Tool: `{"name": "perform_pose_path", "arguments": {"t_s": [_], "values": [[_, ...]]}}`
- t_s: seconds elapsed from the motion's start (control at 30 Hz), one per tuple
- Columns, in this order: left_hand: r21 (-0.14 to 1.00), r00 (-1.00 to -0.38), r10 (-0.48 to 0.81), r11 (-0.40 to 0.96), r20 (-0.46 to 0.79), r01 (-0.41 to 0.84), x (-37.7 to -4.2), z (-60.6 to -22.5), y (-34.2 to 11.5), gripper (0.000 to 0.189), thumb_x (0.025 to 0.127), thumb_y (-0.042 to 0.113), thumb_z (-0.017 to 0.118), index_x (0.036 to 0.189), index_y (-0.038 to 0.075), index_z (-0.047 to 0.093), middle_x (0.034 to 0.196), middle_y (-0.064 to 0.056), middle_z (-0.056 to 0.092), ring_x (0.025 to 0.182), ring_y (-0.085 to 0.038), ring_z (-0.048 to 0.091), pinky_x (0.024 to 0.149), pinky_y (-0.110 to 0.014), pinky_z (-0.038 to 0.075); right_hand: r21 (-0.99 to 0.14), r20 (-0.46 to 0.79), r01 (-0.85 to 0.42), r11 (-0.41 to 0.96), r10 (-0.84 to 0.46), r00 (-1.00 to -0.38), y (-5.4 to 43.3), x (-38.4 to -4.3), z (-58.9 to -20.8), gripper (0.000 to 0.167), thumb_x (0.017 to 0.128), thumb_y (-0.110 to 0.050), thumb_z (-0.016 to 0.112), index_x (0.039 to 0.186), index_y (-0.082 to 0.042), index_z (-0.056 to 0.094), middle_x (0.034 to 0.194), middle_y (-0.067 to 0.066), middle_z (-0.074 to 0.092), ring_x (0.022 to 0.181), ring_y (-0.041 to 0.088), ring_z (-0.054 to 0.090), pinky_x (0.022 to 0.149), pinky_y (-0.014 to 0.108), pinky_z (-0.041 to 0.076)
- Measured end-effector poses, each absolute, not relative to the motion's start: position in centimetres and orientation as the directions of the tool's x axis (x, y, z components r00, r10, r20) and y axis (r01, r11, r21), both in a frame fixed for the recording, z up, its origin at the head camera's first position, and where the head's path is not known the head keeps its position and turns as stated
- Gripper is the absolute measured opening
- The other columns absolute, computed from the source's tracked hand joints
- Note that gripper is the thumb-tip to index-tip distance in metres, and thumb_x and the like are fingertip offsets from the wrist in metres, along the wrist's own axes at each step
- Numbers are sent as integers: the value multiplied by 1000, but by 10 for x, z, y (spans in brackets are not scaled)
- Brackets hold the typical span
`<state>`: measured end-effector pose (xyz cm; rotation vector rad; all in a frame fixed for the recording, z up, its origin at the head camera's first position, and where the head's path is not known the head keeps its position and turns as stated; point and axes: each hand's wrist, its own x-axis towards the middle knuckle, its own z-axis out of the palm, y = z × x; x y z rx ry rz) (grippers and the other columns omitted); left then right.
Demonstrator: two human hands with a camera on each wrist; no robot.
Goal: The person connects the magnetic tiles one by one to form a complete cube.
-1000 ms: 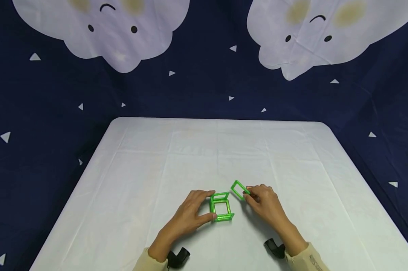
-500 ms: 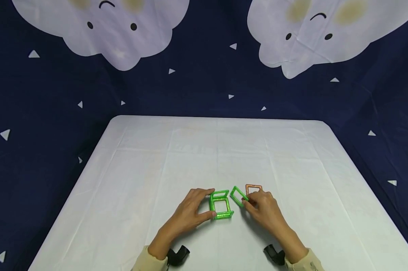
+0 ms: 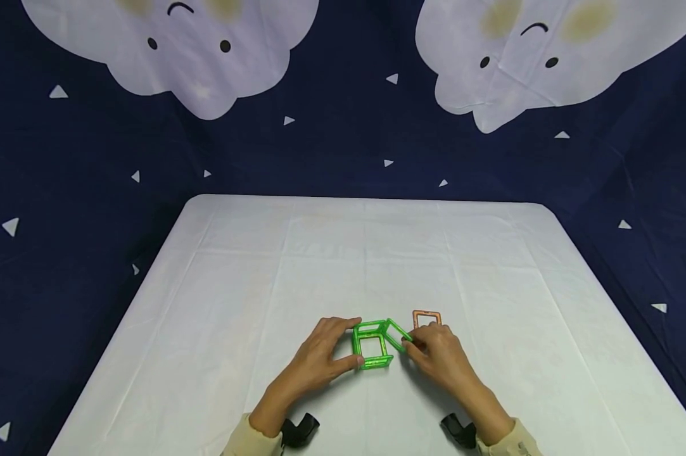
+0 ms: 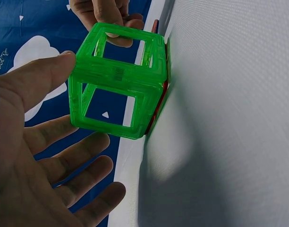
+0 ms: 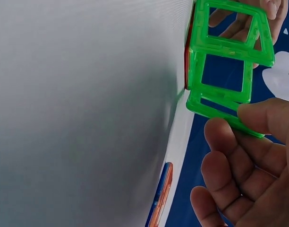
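Observation:
My left hand [image 3: 318,356] holds a box-like structure of green square magnetic tiles [image 3: 377,363], thumb on the near side and index finger on the far side. In the left wrist view, its other fingers are spread apart. A thin red edge [image 4: 157,109] shows along the structure's base. My right hand [image 3: 438,352] pinches one more green square magnetic tile [image 5: 215,111] between thumb and fingers. That tile is tilted, and its far corner meets the structure's right side.
An orange square tile [image 3: 427,313] lies on the white-covered table [image 3: 320,266], just beyond my right hand. Dark blue cloth [image 3: 343,139] with cloud prints hangs behind the table. Black devices [image 3: 300,432] sit at both wrists.
My right hand has brought the green tile left and towards me, up against the structure. The orange tile has come into sight beyond that hand. My left hand has stayed put.

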<state>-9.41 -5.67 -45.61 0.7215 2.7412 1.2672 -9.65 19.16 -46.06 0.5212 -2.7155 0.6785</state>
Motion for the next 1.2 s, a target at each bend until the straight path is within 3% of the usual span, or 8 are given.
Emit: {"name": "perform_pose_path", "arguments": {"t_s": [0.23,0.47,1.2], "values": [[727,-892,421,558,167,400,-94,-457,-57,61,79,36,74,133,20,51,125,1,58,116,-15,48,95,-40,45,-379,374,-434,817,-294,-879,189,-96,-460,12,68,-11,81,69,-16,70,66,-9,65,63,1,50,61,23,41],[722,-892,419,563,172,403,-94,-458,-57,60,80,38,73,133,20,51,125,2,58,116,-14,48,95,-40,45,-378,305,-435,818,-333,-892,187,-94,-458,9,69,-14,81,72,-16,72,68,-10,67,65,-1,48,62,21,39],[734,-897,415,561,151,383,-94,-456,-57,60,81,36,73,134,20,51,126,0,57,118,-15,48,96,-41,45,-399,338,-571,717,-464,-819,188,-94,-457,13,70,-10,79,81,-15,72,74,-11,68,71,1,54,65,23,39]]}}
